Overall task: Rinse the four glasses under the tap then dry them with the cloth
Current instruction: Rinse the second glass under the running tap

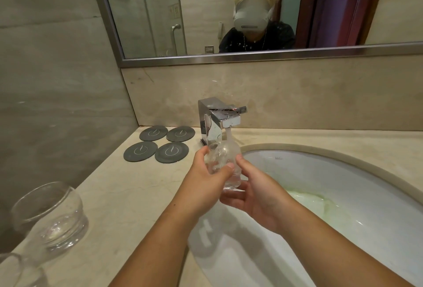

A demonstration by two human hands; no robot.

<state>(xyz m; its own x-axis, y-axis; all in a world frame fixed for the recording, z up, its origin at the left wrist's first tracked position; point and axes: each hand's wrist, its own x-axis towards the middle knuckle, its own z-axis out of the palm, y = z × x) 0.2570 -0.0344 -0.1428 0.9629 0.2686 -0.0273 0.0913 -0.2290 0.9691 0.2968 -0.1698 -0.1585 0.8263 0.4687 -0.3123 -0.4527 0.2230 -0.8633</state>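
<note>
A clear glass (pixel 225 158) sits under the chrome tap (pixel 219 118), and water runs from the spout into it. My left hand (pixel 209 177) grips the glass from the left, fingers curled round its side. Cupped under and beside the base, my right hand (pixel 249 189) holds the same glass from the right. Over the white sink (pixel 343 186) both hands meet. Another clear glass (pixel 52 215) stands on the counter at the near left, and part of a further glass (pixel 13 270) shows at the bottom left corner. No cloth is in view.
Several dark round coasters (pixel 163 143) lie on the beige counter left of the tap. A mirror (pixel 229 12) hangs on the wall behind and reflects a person wearing a headset. The sink holds greenish water near its drain side.
</note>
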